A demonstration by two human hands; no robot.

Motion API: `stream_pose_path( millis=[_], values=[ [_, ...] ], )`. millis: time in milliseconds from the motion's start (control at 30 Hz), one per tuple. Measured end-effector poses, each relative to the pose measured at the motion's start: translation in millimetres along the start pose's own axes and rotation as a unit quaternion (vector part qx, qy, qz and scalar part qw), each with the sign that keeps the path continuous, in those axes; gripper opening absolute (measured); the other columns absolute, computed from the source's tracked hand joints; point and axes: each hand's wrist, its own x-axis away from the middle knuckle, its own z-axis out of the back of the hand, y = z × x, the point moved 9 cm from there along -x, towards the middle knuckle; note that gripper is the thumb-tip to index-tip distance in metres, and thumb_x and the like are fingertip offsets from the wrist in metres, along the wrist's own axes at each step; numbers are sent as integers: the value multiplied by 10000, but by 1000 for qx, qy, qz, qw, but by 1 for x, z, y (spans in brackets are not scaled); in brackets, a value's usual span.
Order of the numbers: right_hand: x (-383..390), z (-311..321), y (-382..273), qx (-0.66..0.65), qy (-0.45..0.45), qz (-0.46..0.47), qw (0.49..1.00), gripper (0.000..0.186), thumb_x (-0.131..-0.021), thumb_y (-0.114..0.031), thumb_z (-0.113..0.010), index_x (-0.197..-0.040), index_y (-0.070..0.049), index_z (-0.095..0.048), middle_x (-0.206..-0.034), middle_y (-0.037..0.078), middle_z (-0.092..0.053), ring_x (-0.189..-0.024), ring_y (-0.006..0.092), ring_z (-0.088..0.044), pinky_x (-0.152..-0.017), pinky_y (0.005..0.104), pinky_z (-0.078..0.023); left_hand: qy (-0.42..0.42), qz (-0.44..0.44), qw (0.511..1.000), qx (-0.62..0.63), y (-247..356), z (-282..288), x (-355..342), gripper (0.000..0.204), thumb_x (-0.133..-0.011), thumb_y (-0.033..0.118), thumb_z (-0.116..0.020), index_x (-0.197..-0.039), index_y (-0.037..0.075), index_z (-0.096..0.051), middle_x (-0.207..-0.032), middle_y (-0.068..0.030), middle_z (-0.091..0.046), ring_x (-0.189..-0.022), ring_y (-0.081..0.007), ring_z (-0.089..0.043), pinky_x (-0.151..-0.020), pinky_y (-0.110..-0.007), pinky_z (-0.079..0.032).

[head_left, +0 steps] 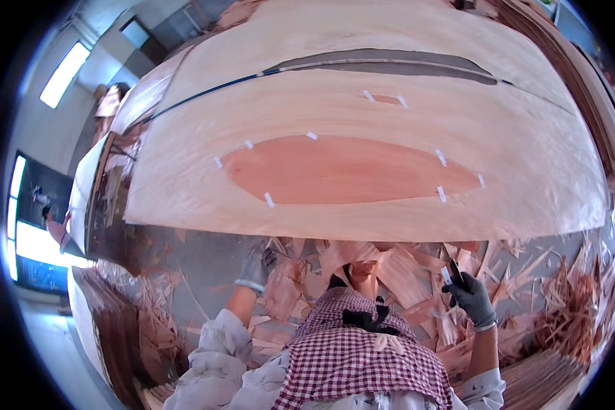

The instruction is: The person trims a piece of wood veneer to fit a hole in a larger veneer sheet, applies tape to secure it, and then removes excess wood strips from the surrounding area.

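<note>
**Pale veneer sheet (540,157) spans the frame's upper centre**

Bright windows (65,74) light the left edge. White tape strips (269,199) edge a smooth reddish oval (348,171) mid-sheet; ragged scraps (400,277) litter the grey floor (208,263) below. Lower left of centre, I cannot tell the gloved left hand's (256,266) grip; lower right, the gloved right hand (470,297) grasps a small dark-and-white tool (456,272).

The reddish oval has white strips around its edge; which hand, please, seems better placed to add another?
Probably the right hand: it holds a dark tool with a white strip beside it. The left hand, blurred, shows no strip.
</note>
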Motion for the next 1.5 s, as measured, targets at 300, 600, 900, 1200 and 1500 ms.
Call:
stream_pose_path(
  millis=[300, 600, 900, 1200, 1500],
  values=[
    [-62, 66, 25, -189, 150, -11, 970, 129, -864, -175, -609, -986, -137, -593, -765, -17, -609, -521, 81, -551, -350, 198, -357, 42, -29, 976, 213, 56, -12, -9, 155, -890, 216, -558, -985, 94, -542, -882, -94, -585, -738, -211, -572, -602, -357, -521],
    [-74, 88, -47, -96, 175, 43, 979, 137, -856, -201, -612, -971, -126, -618, -633, -35, -543, -429, 75, -500, -333, 201, -329, 120, -181, 962, 168, 127, -6, -26, 208, -794, 76, -597, -997, 73, -553, -844, -77, -589, -651, -205, -574, -519, -359, -487],
    [-31, 77, -141, -109, 214, 138, 961, 111, -858, -171, -612, -943, -106, -642, -541, -61, -501, -386, 36, -438, -336, 178, -310, 80, -240, 962, 107, 226, -45, 26, 167, -809, 90, -615, -969, 53, -581, -845, -73, -610, -676, -204, -588, -567, -327, -480],
    [-3, 68, -94, -130, 228, 105, 959, 91, -818, -134, -636, -887, -84, -603, -540, -49, -440, -392, 67, -410, -355, 211, -290, -9, -257, 960, 108, 176, 1, 52, 419, -771, 176, -700, -1136, 48, -539, -1032, -49, -587, -882, -198, -566, -761, -307, -470],
    [51, 77, 59, -220, 214, 32, 951, 98, -816, -126, -641, -899, -81, -617, -592, -12, -536, -413, 105, -500, -367, 232, -369, -47, -175, 964, 193, 11, 50, 76, 432, -794, 110, -683, -1189, 77, -512, -1129, -70, -580, -1006, -232, -568, -828, -356, -502]
  ],
)
